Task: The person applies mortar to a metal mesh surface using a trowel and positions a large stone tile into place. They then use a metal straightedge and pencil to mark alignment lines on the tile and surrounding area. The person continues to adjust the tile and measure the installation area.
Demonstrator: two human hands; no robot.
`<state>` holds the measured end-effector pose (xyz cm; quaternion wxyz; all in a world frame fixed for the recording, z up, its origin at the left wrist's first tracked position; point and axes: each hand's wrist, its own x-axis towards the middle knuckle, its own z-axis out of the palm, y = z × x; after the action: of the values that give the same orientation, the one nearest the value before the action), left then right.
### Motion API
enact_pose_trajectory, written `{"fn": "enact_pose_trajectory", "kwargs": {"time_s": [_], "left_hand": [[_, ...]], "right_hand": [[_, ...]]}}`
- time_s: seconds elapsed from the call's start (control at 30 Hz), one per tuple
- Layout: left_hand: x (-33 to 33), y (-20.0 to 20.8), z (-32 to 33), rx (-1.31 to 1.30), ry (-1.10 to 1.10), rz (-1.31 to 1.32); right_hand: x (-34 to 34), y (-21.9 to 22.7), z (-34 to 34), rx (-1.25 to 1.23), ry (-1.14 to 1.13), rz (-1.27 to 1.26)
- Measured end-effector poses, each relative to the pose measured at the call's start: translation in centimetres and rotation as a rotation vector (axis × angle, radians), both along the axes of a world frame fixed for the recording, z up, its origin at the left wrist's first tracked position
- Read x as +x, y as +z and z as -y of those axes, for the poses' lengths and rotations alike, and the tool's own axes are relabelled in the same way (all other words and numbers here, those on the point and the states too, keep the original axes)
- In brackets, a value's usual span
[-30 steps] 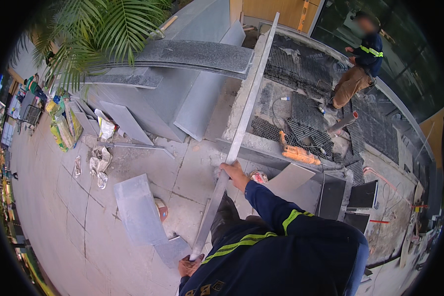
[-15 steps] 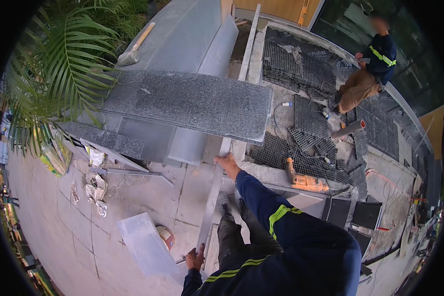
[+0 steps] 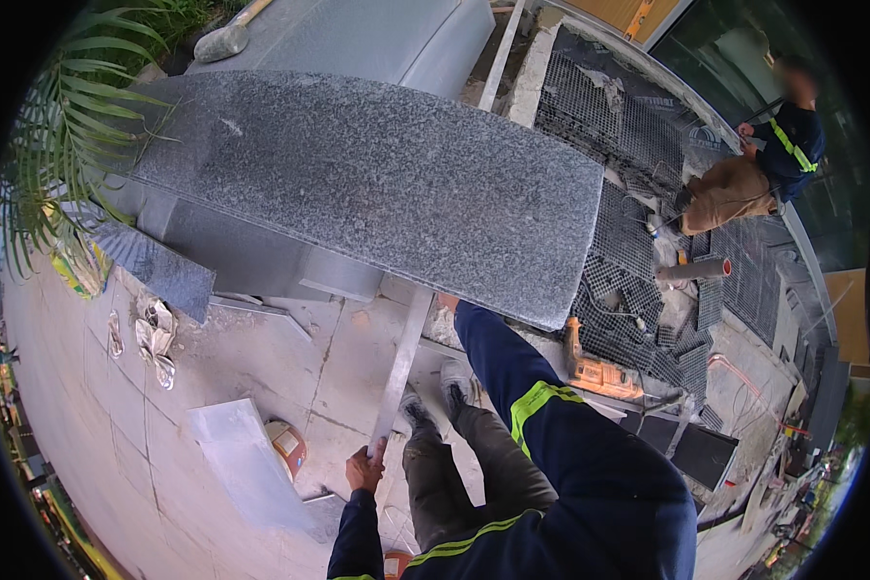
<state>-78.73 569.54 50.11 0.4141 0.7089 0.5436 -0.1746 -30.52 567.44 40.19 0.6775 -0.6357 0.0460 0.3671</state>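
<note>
A long, pale, straight bar runs forward from my body and passes beneath a speckled grey granite slab. My left hand is closed around the near end of the bar. At the slab's near edge, beside the bar, only a bit of my right hand shows; the slab hides its fingers. The slab lies across a smooth grey curved surface, and its right end juts out over the work area.
An orange power tool lies right of my arm, beside black grid mats and an upright-tilted pipe. A co-worker crouches at the far right. A mallet, palm fronds, a pale panel and a bucket are leftward.
The slab looks larger and nearer, and now covers most of my right hand, which showed on the bar before. My left hand sits slightly farther left and forward, still on the bar.
</note>
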Motion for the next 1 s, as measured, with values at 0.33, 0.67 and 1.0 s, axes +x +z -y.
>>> {"fn": "enact_pose_trajectory", "kwargs": {"time_s": [0.33,0.67,1.0], "left_hand": [[1.3,-9.1,-4.2,-0.003,0.01,0.025],[0.9,-16.4,-7.5,0.15,-0.073,0.023],[3.7,-17.0,-4.7,0.058,-0.036,0.169]], "right_hand": [[0.9,-6.4,-6.4,-0.351,0.15,0.042],[1.3,-10.6,-7.8,-0.405,0.18,0.05],[3.7,-11.9,-6.4,-0.455,0.124,0.252]]}}
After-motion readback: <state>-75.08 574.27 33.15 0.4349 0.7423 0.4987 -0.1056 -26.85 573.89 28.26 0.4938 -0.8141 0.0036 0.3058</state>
